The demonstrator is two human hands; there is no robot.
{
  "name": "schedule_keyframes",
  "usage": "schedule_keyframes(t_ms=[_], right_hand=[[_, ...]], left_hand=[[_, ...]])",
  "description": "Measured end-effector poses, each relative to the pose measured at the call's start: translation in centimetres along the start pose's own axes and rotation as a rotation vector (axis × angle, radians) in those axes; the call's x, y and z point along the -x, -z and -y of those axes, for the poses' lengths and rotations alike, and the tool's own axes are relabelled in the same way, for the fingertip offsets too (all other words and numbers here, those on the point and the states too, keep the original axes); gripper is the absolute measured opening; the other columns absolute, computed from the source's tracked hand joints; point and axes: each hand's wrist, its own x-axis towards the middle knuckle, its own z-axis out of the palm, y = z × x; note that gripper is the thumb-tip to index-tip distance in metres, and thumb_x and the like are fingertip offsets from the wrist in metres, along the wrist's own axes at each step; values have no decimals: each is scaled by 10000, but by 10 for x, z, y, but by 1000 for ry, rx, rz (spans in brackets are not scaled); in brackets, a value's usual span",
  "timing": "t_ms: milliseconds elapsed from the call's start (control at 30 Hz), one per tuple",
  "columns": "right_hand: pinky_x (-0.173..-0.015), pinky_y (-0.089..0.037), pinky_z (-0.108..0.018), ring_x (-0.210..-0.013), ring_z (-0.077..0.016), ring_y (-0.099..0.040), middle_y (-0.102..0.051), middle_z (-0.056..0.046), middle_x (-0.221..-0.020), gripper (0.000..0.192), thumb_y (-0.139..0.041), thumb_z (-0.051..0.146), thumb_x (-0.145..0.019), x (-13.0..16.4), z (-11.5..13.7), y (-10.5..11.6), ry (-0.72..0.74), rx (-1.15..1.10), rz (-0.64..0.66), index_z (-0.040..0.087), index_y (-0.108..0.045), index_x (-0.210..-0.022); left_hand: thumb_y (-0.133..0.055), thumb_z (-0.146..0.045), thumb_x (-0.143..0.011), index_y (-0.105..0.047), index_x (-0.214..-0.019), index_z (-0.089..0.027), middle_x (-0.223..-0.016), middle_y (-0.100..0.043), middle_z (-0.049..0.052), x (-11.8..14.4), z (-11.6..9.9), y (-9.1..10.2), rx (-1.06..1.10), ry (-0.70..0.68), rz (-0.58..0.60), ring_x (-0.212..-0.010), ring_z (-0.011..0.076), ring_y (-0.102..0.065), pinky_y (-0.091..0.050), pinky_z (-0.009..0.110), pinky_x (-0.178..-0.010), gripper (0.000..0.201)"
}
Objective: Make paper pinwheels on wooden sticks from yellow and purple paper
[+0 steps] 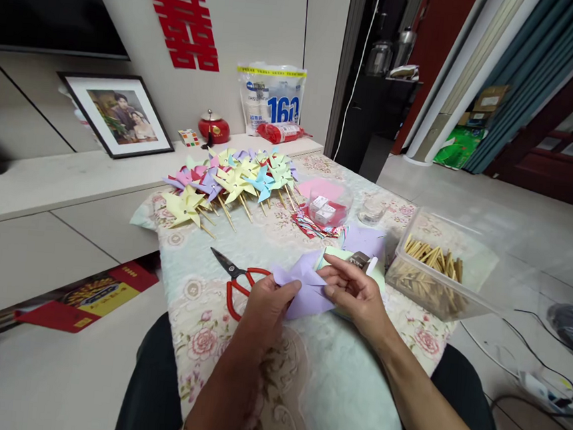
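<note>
Over the near middle of the table, I hold a purple paper [311, 303] with several points folded toward its centre, like a half-shaped pinwheel. My left hand [273, 299] pinches its left side, thumb on top. My right hand [355, 289] has its thumb and fingertips at the right edge of the paper, with the index finger stretched out above. Red-handled scissors [235, 272] lie on the cloth beside my left hand, partly hidden by it. Just beyond my right hand are flat purple sheets [364, 240] and a dark small object [359, 259] on pale green paper.
Many finished paper pinwheels [236, 180] on sticks lie at the far left of the flowered tablecloth [205, 342]. A clear round tub [330, 205] stands near red patterned strips [313, 225]. At right is a plastic box [430, 268] of short sticks. Cables [532, 330] cross the floor.
</note>
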Motion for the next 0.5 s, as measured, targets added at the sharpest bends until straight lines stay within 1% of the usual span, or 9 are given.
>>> schedule_keyframes(t_ms=[67,100,167,233,367,500], right_hand=[[-799,-516,-319,-925,-180,-655,-701,-47,-1147,388,-751,235,-827,0,1,2,57,104,19,340,-716,-1199],[-848,-513,-339,-1000,-200,-648,-688,-53,-1185,343,-732,232,-845,1,2,3,98,165,39,338,-734,-1171],[-956,-481,-380,-1169,-240,-597,-653,-59,-1276,285,-697,224,-877,2,5,4,174,278,98,336,-756,-1132],[-1045,-428,-413,-1280,-258,-533,-611,-54,-1360,260,-680,220,-896,2,8,5,220,362,162,340,-765,-1110],[-1099,-385,-431,-1297,-263,-529,-533,-49,-1447,198,-685,251,-908,3,12,5,226,463,240,326,-779,-1065],[-1112,-364,-447,-1314,-282,-509,-526,-71,-1441,124,-709,298,-893,1,13,4,234,520,246,287,-791,-986]], left_hand=[[-810,-269,-589,-714,-785,-177,-677,-715,10,1,-3,2,16,7,6,-630,170,-632,-492,273,-654,237],[-811,-270,-589,-717,-785,-179,-669,-710,6,1,-5,3,23,4,7,-619,164,-624,-487,266,-642,235],[-810,-270,-591,-720,-790,-183,-657,-699,-4,1,-6,5,33,0,13,-598,152,-609,-479,255,-625,235],[-807,-274,-590,-726,-805,-181,-653,-694,-7,1,-7,6,35,11,27,-593,149,-605,-478,253,-623,248],[-804,-285,-577,-723,-823,-166,-687,-710,5,1,-6,5,4,37,35,-620,158,-623,-492,264,-648,284],[-814,-271,-559,-703,-783,-143,-660,-704,7,-1,-2,7,-45,16,-18,-580,138,-596,-466,244,-589,281]])
